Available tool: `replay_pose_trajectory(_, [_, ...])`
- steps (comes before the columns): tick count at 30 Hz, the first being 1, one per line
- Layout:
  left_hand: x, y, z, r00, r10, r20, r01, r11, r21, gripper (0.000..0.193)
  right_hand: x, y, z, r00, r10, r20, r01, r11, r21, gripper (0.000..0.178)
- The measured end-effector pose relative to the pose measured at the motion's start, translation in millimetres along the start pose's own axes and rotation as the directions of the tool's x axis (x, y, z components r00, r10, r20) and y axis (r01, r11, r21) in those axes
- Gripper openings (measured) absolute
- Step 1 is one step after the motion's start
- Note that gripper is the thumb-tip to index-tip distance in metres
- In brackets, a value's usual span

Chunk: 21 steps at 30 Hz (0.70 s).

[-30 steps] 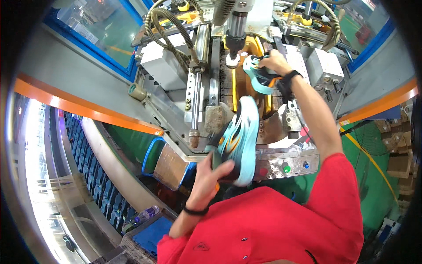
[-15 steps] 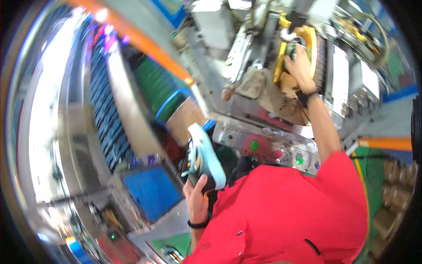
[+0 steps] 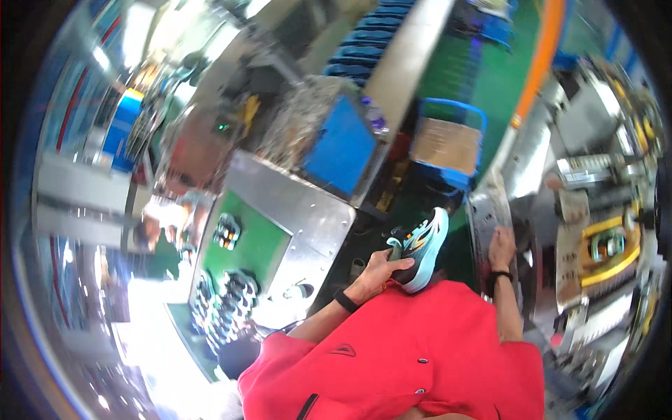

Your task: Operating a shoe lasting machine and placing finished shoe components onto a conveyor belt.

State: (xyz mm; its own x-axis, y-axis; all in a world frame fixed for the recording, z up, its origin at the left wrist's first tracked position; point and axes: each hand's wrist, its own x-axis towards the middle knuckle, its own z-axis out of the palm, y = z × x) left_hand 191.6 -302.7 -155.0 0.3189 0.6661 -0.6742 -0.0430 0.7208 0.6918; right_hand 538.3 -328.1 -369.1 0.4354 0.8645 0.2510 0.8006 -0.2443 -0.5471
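My left hand [image 3: 379, 275] is closed around the heel of a sneaker [image 3: 422, 255], which has a dark upper, orange and white marks and a pale blue sole. The sneaker's toe points up and away, in front of my red shirt. My right hand [image 3: 501, 248] is over the metal front panel [image 3: 491, 210] of the machine on my right. Its fingers look curled, with nothing seen in them; whether they touch the panel is hard to tell. In that machine, a green and dark part [image 3: 607, 246] sits inside a yellow curved frame [image 3: 616, 274].
A metal table [image 3: 318, 220] with a green top is at my left, bearing several shoes [image 3: 236, 294]. Ahead stand a blue box-shaped panel [image 3: 341, 150] and a blue trolley [image 3: 448, 171] with a brown board. An orange bar [image 3: 540, 59] runs beside the machine.
My view has swung left. My right hand has come away from the machine's yellow frame to its front panel. The sneaker stays in my left hand.
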Motion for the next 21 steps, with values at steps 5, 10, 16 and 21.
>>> replay_pose_trajectory(5, [-7.0, -20.1, -77.6, 0.966, -0.007, -0.259, -0.082, 0.940, -0.330, 0.023, 3.0, -2.8, -12.4, 0.999, 0.031, 0.026, -0.032, 0.999, 0.038, 0.014])
replay_pose_trajectory(10, [-5.7, -28.2, -188.3, 0.870, -0.067, -0.489, -0.205, 0.851, -0.483, 0.023, 87.5, -65.8, -31.2, 0.986, -0.131, -0.103, 0.146, 0.977, 0.157, 0.012])
replay_pose_trajectory(16, [28.5, -63.8, -365.8, 0.625, -0.086, -0.776, -0.449, 0.774, -0.447, 0.031, 219.7, -329.5, -53.4, 0.903, -0.411, -0.123, 0.420, 0.788, 0.449, 0.011])
replay_pose_trajectory(21, [22.2, -56.5, -479.3, 0.334, -0.208, -0.919, -0.484, 0.799, -0.356, 0.033, 289.1, -563.5, -55.4, 0.623, -0.769, -0.143, 0.774, 0.580, 0.252, 0.013])
